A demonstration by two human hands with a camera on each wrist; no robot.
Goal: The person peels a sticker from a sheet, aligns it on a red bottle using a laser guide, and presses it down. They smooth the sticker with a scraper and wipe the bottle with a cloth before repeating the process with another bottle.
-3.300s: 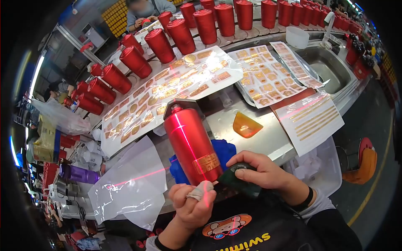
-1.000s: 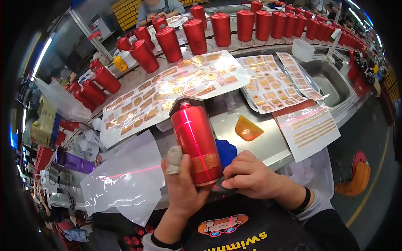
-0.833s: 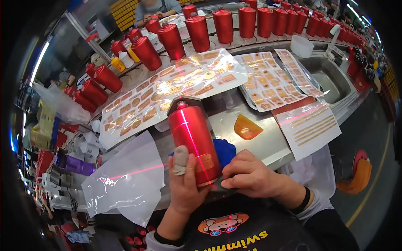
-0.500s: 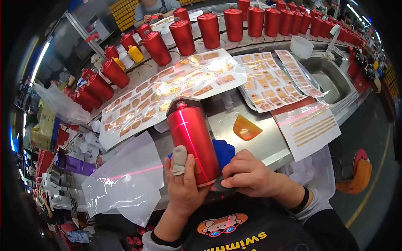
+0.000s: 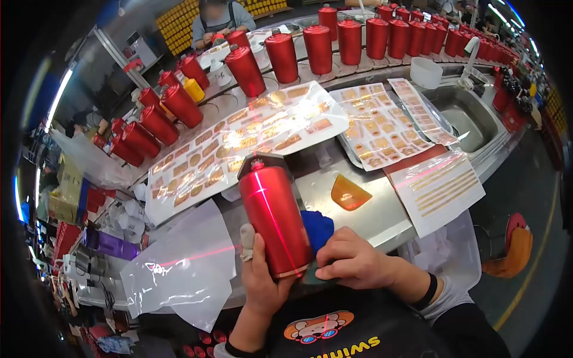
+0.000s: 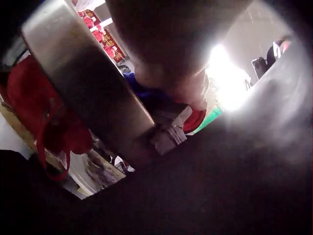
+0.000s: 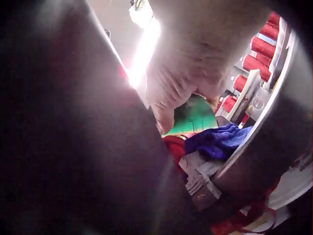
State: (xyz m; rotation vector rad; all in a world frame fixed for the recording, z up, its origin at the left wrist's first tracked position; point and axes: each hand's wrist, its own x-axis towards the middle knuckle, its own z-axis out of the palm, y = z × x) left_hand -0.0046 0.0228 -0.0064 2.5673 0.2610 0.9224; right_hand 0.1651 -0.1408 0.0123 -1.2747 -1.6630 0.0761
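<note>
The left hand comes up from the near edge of the counter, its wrist below the base of the red bottle. Its fingers run up the bottle's left side and hold it, one of them capped with a pale wrap. The bottle lies tilted in front of the person's apron, base toward the body and neck pointing away, overlapping a dark stand.

The right hand reaches in from the other side, forearm slanting up and inward, knuckles up and fingers curled. They pinch a green card, close by the bottle's base. A blue cloth lies along the bottle's right side, partly behind it. The orange piece rests on the counter beyond the right hand.

From the head, only a sliver of the card shows beneath the right fingers, and whether it touches the bottle cannot be told. The far side of the left hand's grip is hidden by the bottle. Both wrist views are largely dark; the left one shows a blurred, shadowed hand whose fingertips cannot be made out.
</note>
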